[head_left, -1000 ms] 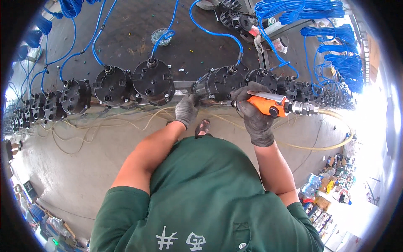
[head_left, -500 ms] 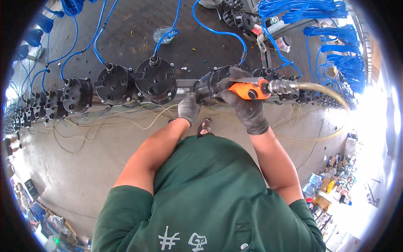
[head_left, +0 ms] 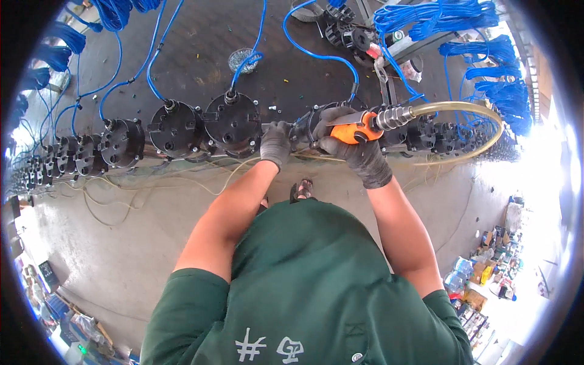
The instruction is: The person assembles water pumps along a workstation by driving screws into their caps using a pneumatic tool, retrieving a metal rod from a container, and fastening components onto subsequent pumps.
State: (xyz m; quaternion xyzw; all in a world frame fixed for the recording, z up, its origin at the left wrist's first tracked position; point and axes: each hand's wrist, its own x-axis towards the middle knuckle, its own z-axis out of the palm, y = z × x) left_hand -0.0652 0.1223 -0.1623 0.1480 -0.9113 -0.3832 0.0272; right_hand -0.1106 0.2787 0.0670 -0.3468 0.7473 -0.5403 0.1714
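My right hand (head_left: 360, 155), in a dark grey glove, is wrapped round an orange and grey air screwdriver (head_left: 353, 131) lying nearly level. Its metal coupling (head_left: 394, 118) points right, and its working end is hidden behind my fingers. Just beyond and beneath the tool is a black round housing (head_left: 313, 115) with a blue cable rising from it. My gloved left hand (head_left: 275, 146) is at the bench edge, between that housing and another black round housing (head_left: 232, 123) on the left. Its fingers are curled together; whatever they pinch is hidden.
More black housings line the bench edge on both sides, joined to blue cables (head_left: 322, 47). A bowl of small metal parts (head_left: 243, 61) stands on the dark bench (head_left: 194, 58). A clear air hose (head_left: 468, 104) loops right. Thin tubes (head_left: 109, 222) hang below. Coiled blue cables (head_left: 435, 17) are at far right.
My left hand has shifted away from the housing under the tool, its fingers further over the bench edge. The air screwdriver has swung slightly with my right hand. The whole view has shifted a little.
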